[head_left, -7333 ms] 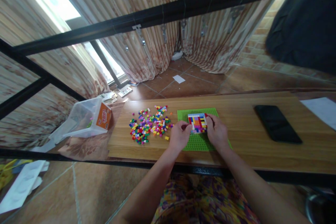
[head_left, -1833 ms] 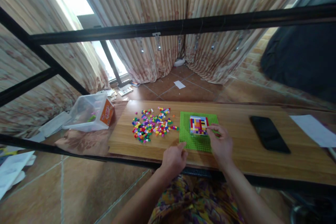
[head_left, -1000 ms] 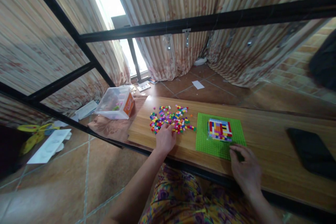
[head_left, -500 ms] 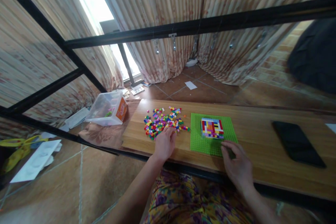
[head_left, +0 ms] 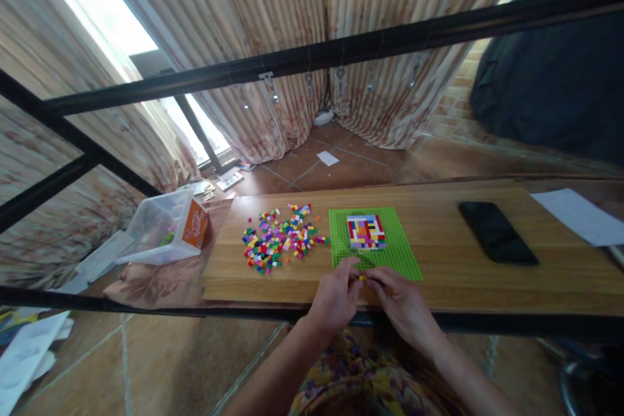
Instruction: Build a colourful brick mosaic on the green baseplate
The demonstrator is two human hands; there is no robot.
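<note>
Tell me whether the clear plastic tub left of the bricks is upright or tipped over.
Tipped over. The clear tub lies on its side beside the wooden board, its orange label facing the loose bricks.

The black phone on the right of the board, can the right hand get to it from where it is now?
Probably yes. The right hand sits at the near edge of the green baseplate, and only bare wooden board lies between it and the black phone.

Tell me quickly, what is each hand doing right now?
Left hand: fingers pinched on a small yellow brick at the green baseplate near edge.
Right hand: fingers meet the same brick; grip cannot be told.
</note>
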